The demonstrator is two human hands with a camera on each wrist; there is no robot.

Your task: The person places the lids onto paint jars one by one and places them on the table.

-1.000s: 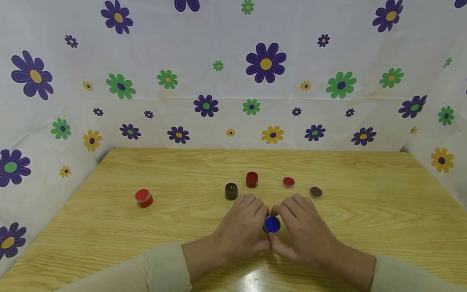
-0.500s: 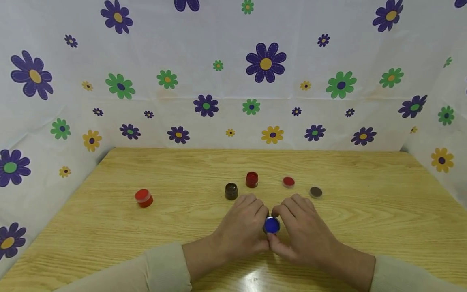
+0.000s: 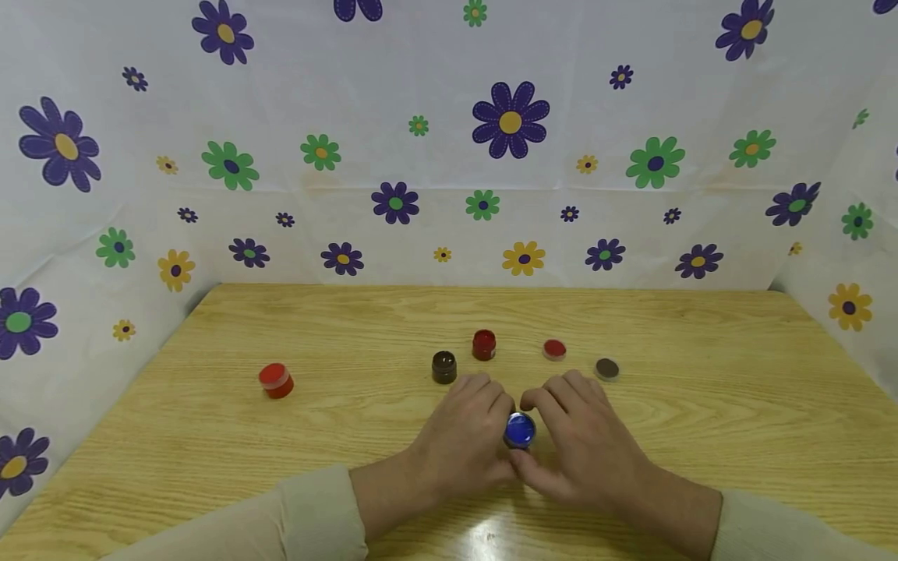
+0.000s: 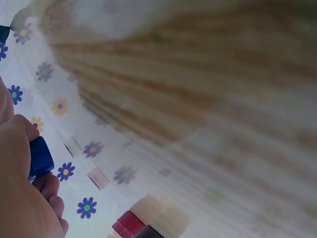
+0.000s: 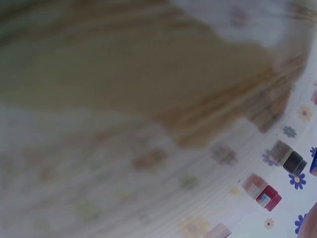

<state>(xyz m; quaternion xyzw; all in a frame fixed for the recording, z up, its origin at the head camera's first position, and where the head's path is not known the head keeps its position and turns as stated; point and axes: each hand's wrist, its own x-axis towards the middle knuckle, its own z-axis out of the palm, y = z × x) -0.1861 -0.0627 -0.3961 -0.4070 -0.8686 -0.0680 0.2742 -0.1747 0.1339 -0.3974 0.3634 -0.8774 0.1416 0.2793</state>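
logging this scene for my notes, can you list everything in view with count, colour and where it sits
blue paint pot: 1, blue, near the table's front centre, held between both hands
red pot with lid: 1, red, alone on the left
brown pot: 1, dark brown, just beyond the left hand
red pot: 1, red, behind the brown pot
red lid: 1, red, right of centre
brown lid: 1, brown, furthest right
table: 1, light wood
flowered sheet: white, behind and beside the table
left hand: grips the blue pot
right hand: pinches the blue pot

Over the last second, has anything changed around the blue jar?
Barely. Both hands, left hand and right hand, keep gripping the blue jar, whose blue top shifted very slightly. The other jars and the loose lids on the table stayed put.
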